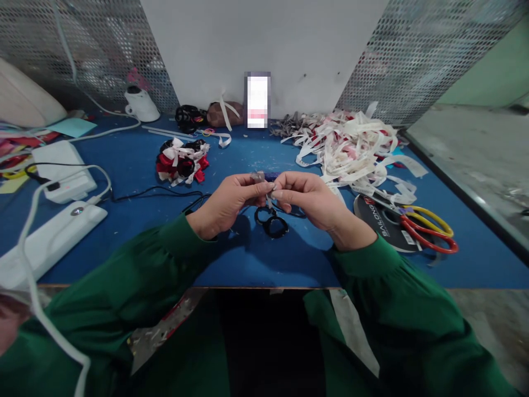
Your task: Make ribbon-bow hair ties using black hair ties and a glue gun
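My left hand (233,201) and my right hand (309,198) meet at the middle of the blue table (264,264), fingertips nearly touching. Both are closed in a pinch on a thin pale ribbon (269,199), of which only small parts show between the fingers. Just below the fingertips are black rings (276,226), several loops close together; whether they hang from the ribbon or lie on the table, I cannot tell. A dark blue object (271,176) shows behind the fingertips, partly hidden by them.
Red, black and white bows (177,160) lie left of centre. A heap of white ribbons (351,143) fills the back right, with scissors (430,229) on a black card (382,226) nearer. White power strips (53,242), cables, a mug (142,105) and a lit phone (257,99) also stand around.
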